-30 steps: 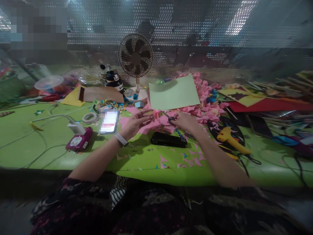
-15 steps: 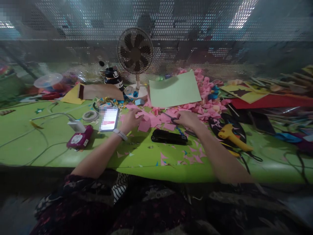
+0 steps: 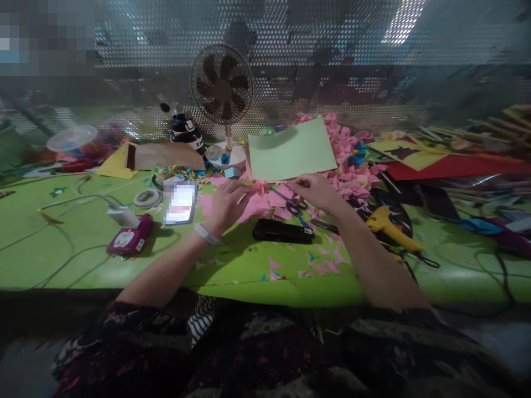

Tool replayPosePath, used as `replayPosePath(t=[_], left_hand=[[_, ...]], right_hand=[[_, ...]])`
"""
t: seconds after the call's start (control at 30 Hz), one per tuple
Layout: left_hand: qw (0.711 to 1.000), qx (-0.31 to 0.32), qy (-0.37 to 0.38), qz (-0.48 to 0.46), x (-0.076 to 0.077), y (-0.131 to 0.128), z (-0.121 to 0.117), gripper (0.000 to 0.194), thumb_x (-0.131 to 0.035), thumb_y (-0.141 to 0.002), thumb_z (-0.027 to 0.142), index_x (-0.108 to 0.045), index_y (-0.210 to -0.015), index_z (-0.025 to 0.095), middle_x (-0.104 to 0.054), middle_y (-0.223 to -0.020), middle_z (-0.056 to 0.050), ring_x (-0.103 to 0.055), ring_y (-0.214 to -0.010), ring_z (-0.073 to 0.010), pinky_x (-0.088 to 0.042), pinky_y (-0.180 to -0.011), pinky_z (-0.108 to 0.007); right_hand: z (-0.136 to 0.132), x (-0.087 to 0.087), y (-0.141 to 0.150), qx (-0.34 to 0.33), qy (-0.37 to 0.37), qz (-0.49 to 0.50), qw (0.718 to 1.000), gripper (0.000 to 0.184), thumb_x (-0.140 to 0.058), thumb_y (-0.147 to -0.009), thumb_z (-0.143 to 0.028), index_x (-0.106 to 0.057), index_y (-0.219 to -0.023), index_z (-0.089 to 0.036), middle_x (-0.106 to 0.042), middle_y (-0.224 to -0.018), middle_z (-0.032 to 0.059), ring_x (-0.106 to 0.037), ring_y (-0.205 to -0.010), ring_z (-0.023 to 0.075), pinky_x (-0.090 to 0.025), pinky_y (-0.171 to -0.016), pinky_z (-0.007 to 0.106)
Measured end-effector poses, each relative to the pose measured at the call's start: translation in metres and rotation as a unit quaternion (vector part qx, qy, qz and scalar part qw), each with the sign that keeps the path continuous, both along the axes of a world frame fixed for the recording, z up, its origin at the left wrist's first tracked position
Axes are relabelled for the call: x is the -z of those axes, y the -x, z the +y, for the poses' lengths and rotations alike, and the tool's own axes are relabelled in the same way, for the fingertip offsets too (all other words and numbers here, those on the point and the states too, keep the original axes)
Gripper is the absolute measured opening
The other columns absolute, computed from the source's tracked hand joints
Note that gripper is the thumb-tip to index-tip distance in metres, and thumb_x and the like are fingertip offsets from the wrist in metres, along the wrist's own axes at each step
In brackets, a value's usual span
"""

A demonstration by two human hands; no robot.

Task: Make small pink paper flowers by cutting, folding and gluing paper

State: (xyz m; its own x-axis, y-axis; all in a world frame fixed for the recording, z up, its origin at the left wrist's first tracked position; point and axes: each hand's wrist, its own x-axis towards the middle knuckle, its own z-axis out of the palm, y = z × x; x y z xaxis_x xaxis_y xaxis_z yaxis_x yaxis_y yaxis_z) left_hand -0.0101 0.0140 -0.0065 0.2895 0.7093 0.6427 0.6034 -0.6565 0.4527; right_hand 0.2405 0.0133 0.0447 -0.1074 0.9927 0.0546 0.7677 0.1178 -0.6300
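Observation:
My left hand point(image 3: 230, 203), a white band on its wrist, reaches over pink paper pieces point(image 3: 257, 205). Its fingertips are closed on a small pink paper piece point(image 3: 260, 187). Opposite it, my right hand point(image 3: 314, 190) is pinched closed by the lower edge of a pale green sheet point(image 3: 292, 152); what its fingertips hold is too small to make out. Just below that hand, dark-handled scissors point(image 3: 295, 206) lie on the pink paper. A black stapler point(image 3: 284, 231) rests in front of both hands. To the left lies a lit phone point(image 3: 180, 203).
A fan point(image 3: 223, 88) and a dark bottle point(image 3: 186, 135) stand behind. Heaped pink paper shapes point(image 3: 344, 146) lie right of the sheet. A yellow glue gun point(image 3: 394, 229) is at right; white tape point(image 3: 147, 198) and a purple power adapter point(image 3: 129, 237) with cables are at left.
My right hand has let go of the scissors and moved up and left. My left hand has moved slightly right, its fingers now together on pink paper. The view has shifted slightly.

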Motion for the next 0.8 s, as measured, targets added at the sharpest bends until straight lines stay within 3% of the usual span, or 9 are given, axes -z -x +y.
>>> replayPosePath(t=[0.07, 0.2, 0.37, 0.53, 0.6, 0.7, 0.8], left_hand=[[1.0, 0.012, -0.004, 0.02, -0.006, -0.006, -0.01, 0.016, -0.058, -0.091, 0.033, -0.071, -0.089, 0.023, -0.069, -0.104, -0.011, -0.059, -0.101, -0.0269, -0.041, -0.095, -0.044], [0.995, 0.08, 0.04, 0.045, -0.012, -0.015, -0.022, 0.013, -0.061, -0.09, 0.035, -0.071, -0.085, 0.026, -0.07, -0.105, -0.009, -0.059, -0.101, -0.0263, -0.038, -0.099, -0.045], [0.991, 0.118, 0.055, 0.039, -0.01, -0.016, -0.023, 0.012, -0.065, -0.087, 0.034, -0.072, -0.094, 0.028, -0.069, -0.115, -0.009, -0.058, -0.112, -0.0279, -0.036, -0.105, -0.047], [0.988, 0.137, 0.04, 0.052, -0.005, -0.012, -0.021, 0.033, -0.068, -0.084, 0.028, -0.07, -0.117, 0.029, -0.061, -0.134, -0.011, -0.055, -0.125, -0.0307, -0.04, -0.106, -0.049], [0.985, 0.155, 0.055, 0.055, -0.009, -0.012, -0.023, 0.037, -0.068, -0.083, 0.026, -0.069, -0.12, 0.03, -0.059, -0.138, -0.01, -0.054, -0.127, -0.0303, -0.041, -0.107, -0.05], [0.975, 0.2, 0.091, 0.029, -0.018, -0.012, -0.022, 0.04, -0.068, -0.083, 0.025, -0.068, -0.123, 0.031, -0.056, -0.143, -0.009, -0.053, -0.13, -0.0277, -0.041, -0.11, -0.048], [0.983, 0.156, 0.083, -0.038, -0.023, -0.014, -0.007, 0.03, -0.065, -0.087, 0.027, -0.071, -0.116, 0.027, -0.065, -0.128, -0.01, -0.058, -0.122, -0.0256, -0.045, -0.106, -0.044]], right_hand=[[-0.011, -0.002, 0.017, -0.045, 0.065, 0.175, 0.981, 0.027, -0.06, -0.092, -0.041, -0.067, -0.092, -0.015, -0.075, -0.093, 0.0104, -0.067, -0.071, 0.0156, -0.048, -0.06, 0.025], [-0.021, 0.005, 0.042, -0.085, 0.119, 0.31, 0.939, 0.01, -0.065, -0.087, -0.022, -0.068, -0.094, -0.015, -0.074, -0.088, 0.0065, -0.067, -0.071, 0.0126, -0.052, -0.06, 0.022], [-0.02, 0.008, 0.043, -0.084, 0.133, 0.384, 0.91, 0.016, -0.062, -0.079, -0.009, -0.07, -0.091, -0.015, -0.073, -0.079, 0.0026, -0.066, -0.069, 0.0108, -0.055, -0.067, 0.023], [-0.016, 0.009, 0.036, -0.122, 0.164, 0.428, 0.881, 0.01, -0.062, -0.077, -0.011, -0.07, -0.082, -0.015, -0.072, -0.071, 0.0015, -0.068, -0.066, 0.0115, -0.056, -0.073, 0.026], [-0.011, 0.014, 0.033, -0.109, 0.16, 0.447, 0.874, 0.003, -0.068, -0.079, -0.017, -0.068, -0.077, -0.015, -0.071, -0.068, 0.0012, -0.067, -0.063, 0.0113, -0.056, -0.07, 0.025], [-0.001, 0.02, 0.025, -0.07, 0.154, 0.464, 0.87, 0.016, -0.074, -0.081, -0.026, -0.063, -0.077, -0.015, -0.07, -0.067, 0.0012, -0.065, -0.06, 0.0105, -0.054, -0.064, 0.023], [0.007, 0.016, 0.015, -0.004, 0.134, 0.457, 0.879, 0.019, -0.074, -0.084, -0.027, -0.06, -0.079, -0.016, -0.069, -0.068, 0.0014, -0.065, -0.061, 0.011, -0.053, -0.062, 0.022]])
